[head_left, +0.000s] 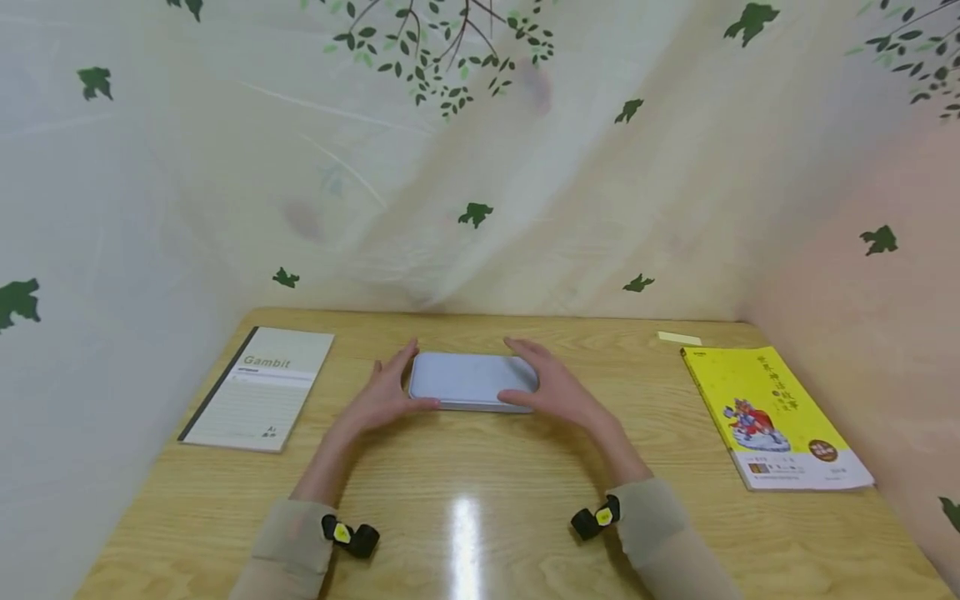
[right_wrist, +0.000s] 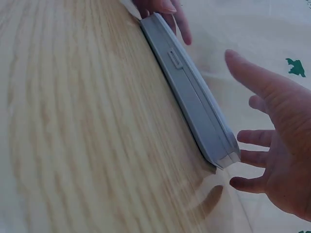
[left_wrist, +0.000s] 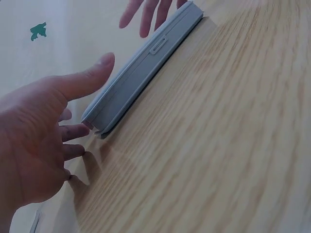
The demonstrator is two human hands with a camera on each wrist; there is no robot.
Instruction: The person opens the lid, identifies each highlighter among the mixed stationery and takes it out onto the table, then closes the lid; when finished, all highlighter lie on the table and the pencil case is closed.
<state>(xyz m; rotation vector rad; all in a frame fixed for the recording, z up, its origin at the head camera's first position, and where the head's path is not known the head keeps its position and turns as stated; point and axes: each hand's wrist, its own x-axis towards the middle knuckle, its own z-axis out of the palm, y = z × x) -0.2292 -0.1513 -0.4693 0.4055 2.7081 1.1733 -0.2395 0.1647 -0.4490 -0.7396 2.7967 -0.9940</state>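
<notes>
A flat, pale blue-grey case (head_left: pixel 468 379) with rounded corners lies on the wooden table, its long side facing me. A small raised clasp (left_wrist: pixel 158 44) shows midway along its front side in the left wrist view. At the left end is my left hand (head_left: pixel 385 390), thumb spread near the front corner and fingers reaching along the short side. My right hand (head_left: pixel 555 385) is spread about the right end, its thumb overlapping the top in the head view. In the right wrist view that thumb (right_wrist: pixel 243 68) stands apart from the case, with the fingertips right at its end.
A notebook (head_left: pixel 262 392) marked "Gambit" lies on the left of the table (head_left: pixel 420 500). On the right is a yellow book (head_left: pixel 765 408), with a small pale yellow strip (head_left: pixel 679 338) behind it. A leaf-patterned cloth (head_left: pixel 375 217) hangs around the table's back and sides.
</notes>
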